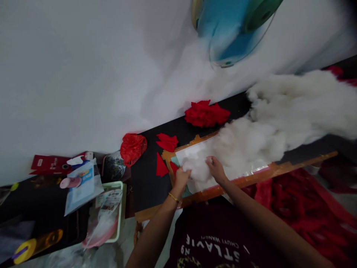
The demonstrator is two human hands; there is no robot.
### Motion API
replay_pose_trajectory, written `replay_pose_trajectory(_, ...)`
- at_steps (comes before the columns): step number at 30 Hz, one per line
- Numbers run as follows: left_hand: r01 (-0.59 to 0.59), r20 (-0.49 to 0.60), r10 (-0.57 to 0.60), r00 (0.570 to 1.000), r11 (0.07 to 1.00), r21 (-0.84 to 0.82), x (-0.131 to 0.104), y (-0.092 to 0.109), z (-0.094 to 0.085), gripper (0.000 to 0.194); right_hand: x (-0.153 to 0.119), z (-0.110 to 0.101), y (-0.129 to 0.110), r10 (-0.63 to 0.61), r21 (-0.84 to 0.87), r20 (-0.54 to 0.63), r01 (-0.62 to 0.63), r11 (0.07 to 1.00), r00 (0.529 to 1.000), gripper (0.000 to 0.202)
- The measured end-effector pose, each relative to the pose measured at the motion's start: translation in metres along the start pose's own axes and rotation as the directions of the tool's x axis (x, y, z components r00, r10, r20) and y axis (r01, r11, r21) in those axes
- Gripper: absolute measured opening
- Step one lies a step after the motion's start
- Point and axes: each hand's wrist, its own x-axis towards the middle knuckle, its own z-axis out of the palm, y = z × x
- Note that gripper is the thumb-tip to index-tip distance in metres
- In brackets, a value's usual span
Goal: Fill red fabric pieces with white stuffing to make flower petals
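Over a taped white work surface, a tuft of white fibre stuffing (195,167) is spread between my two hands. My left hand (182,178), with a gold bracelet at the wrist, is closed on the tuft's left side. At the other side, my right hand (216,168) has its fingers curled in against the stuffing; its fingertips are partly hidden. A large pile of loose stuffing (301,108) spreads to the right along the table. Just left of my left hand lie red cloth pieces (161,165), and another small red stack (167,142) is behind them.
A heap of red pieces (206,114) sits by the wall, with a red plastic bag (133,149) farther left on the black table (145,186). Red material (295,208) lies below the table's right side. A green basket (120,219) stands at left. A blue object (228,33) is on the wall.
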Motion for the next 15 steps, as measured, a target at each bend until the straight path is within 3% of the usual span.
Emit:
replay_pose_trajectory(4,0.010,0.195,0.006,0.981,0.996,-0.083,-0.007,0.006,-0.001,0.079,-0.004,0.001,-0.003,0.025,0.055,0.056,-0.028,0.998,0.998,0.038)
replay_pose_trajectory(7,-0.101,0.265,0.107,0.958,0.994,-0.036,-0.008,0.006,0.012,0.102,-0.010,0.009,-0.008,-0.007,0.133,0.140,-0.012,0.991,0.990,0.037)
replay_pose_trajectory(11,-0.216,0.279,0.203,0.939,0.976,0.019,-0.003,-0.002,0.027,0.096,-0.017,0.020,-0.010,-0.041,0.207,0.253,-0.012,0.978,0.967,0.037)
replay_pose_trajectory(15,-0.100,0.155,0.099,0.983,0.995,0.000,0.004,-0.009,0.026,0.066,-0.016,0.014,-0.012,-0.093,0.075,0.297,0.074,0.994,0.950,0.037)
